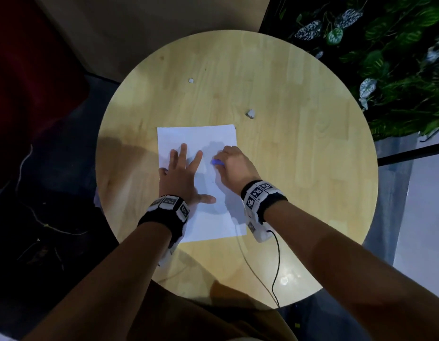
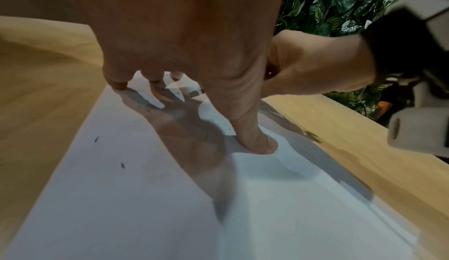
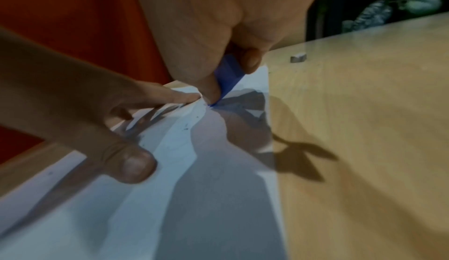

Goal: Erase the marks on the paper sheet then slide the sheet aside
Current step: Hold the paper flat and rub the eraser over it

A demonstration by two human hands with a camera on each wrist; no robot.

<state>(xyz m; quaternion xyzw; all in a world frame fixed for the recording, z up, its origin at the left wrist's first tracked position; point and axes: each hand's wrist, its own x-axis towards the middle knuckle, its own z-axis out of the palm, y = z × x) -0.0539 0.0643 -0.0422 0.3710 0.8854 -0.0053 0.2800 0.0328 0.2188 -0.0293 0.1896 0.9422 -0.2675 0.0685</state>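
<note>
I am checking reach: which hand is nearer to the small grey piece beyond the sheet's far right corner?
Right. The right hand works beside that corner, just short of the grey piece; the left hand lies farther left.

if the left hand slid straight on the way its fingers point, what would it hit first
Nothing on the paper sheet blocks the left hand. Past the sheet's far edge, the first object roughly in line is the small white scrap on the table, though it may pass beside it.

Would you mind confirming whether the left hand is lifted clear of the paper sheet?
No, the left hand lies spread on the paper sheet, its thumb and fingers pressing it down.
</note>
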